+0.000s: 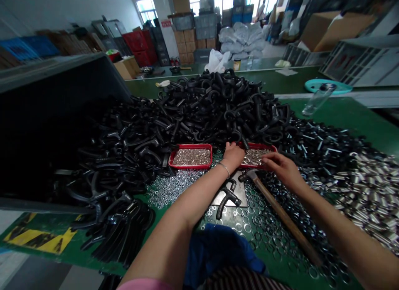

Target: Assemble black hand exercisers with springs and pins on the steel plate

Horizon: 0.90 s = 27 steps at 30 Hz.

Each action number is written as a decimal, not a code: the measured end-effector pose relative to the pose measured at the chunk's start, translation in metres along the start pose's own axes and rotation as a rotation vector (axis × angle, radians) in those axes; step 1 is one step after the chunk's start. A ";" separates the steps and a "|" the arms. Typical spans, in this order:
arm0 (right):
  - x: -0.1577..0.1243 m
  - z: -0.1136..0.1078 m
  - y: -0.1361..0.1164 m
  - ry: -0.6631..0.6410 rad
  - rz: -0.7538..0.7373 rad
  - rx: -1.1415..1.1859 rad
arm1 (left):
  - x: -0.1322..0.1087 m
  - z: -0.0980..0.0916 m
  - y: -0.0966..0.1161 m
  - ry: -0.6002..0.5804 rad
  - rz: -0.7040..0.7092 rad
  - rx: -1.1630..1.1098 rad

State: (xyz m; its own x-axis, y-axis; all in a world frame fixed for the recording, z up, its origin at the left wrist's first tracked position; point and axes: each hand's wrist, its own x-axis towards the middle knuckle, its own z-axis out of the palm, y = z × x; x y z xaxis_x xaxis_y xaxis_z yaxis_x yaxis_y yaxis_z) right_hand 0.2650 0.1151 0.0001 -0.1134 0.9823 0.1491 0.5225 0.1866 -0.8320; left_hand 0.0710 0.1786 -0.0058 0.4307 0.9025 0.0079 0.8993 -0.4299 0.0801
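My left hand (234,155) is closed at the front edge of a pile of black curved plastic handles (215,103). Its fingers press against one black ribbed handle (244,141), and part of the grip is hidden. Over a red tray of small metal pins (254,156), my right hand (282,167) pinches thumb and fingers together; whatever is between them is too small to make out. Below the hands, a black handle assembly (229,198) lies on a metal plate (242,194). A wooden-handled hammer (280,211) rests to its right.
Another red tray (190,167) holds small metal pieces. Loose metal rings (264,223) and small nut-like rings (168,188) cover the green table. Metal sleeves (370,190) are heaped at right, below a clear bottle (318,99). A dark bin (118,78) stands at left.
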 end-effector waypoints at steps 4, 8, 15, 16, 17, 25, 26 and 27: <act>-0.041 0.009 -0.014 -0.277 0.026 0.118 | 0.003 0.000 0.000 -0.007 0.007 -0.009; -0.051 0.035 -0.024 -0.390 0.019 0.024 | 0.000 -0.002 0.002 -0.033 0.005 0.003; -0.043 0.069 -0.018 -0.407 -0.040 -0.173 | -0.001 -0.007 0.004 -0.014 0.014 0.012; -0.042 0.071 -0.017 -0.387 -0.039 -0.192 | 0.001 -0.008 0.005 -0.023 0.011 0.013; -0.042 0.073 -0.016 -0.364 -0.034 -0.204 | 0.002 -0.008 0.005 -0.029 0.009 0.013; -0.041 0.078 -0.017 -0.325 -0.089 -0.270 | -0.009 -0.001 -0.006 0.136 0.060 -0.056; -0.041 0.079 -0.016 -0.323 -0.105 -0.301 | -0.011 0.000 -0.007 0.177 0.073 -0.062; -0.041 0.080 -0.015 -0.318 -0.120 -0.343 | -0.013 0.000 -0.008 0.210 0.081 -0.061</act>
State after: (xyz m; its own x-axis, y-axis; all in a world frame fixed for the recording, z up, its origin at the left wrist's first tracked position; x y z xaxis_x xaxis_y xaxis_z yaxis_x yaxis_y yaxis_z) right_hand 0.1947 0.0708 -0.0364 -0.4144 0.9099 0.0180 0.7326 0.3452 -0.5866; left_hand 0.0581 0.1703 -0.0064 0.4707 0.8535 0.2234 0.8533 -0.5048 0.1305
